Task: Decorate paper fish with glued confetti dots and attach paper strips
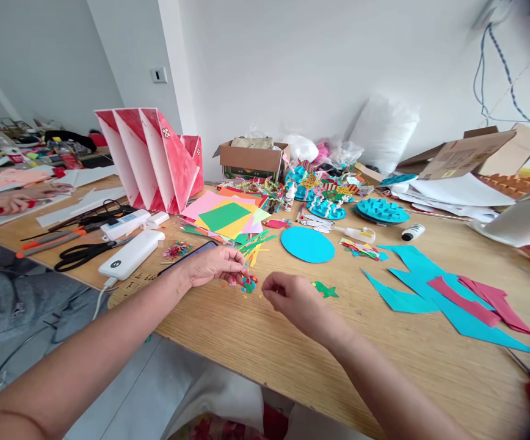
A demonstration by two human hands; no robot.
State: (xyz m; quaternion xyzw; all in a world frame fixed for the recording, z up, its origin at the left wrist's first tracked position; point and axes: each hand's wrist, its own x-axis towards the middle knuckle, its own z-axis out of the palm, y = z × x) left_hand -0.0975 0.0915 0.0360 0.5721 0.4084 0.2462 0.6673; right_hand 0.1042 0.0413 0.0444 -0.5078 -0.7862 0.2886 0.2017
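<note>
the fingers of the left hand point(217, 266) are narrow, and their tips are at a small green piece point(248, 285) with colourful dots; i cannot tell if they pinch it or only touch it. this piece is between the two hands. the fingers of the right hand point(295, 300) are drawn together just beside it; if they have something tiny between them, i cannot tell. to the right of this hand, a green fish cutout point(325, 289) lies flat on the table point(246, 330). behind the hands there are thin paper strips point(252, 244) and a blue oval point(308, 244). to the left of the left hand lie a white power bank point(132, 253) and black scissors point(82, 252). well apart on the right are blue paper pieces point(402, 299). at the far left another person's hand point(13, 201) is over the table.
</note>
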